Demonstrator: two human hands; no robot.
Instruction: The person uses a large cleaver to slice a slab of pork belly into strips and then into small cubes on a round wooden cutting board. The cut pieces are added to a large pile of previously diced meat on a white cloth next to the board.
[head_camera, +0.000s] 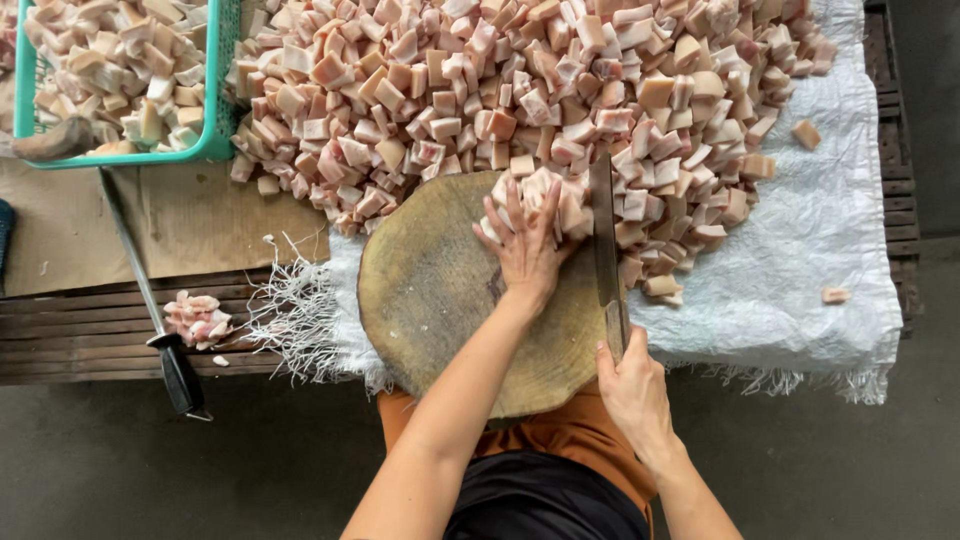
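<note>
Far left, a green basket (222, 80) sat full of meat cubes, and a sharpening steel (150, 300) lay beside a few scraps (197, 317) on the worktop (90, 330). On the round chopping block (440, 290), the left hand (525, 245) was spread open, fingers pressing the cut cubes (545, 195) at the block's far edge. Just right of it, the right hand (632, 385) gripped the cleaver (604, 235), blade standing against those cubes. Behind lay the big pile of cubes (520, 90) on the white sack (820, 250).
</note>
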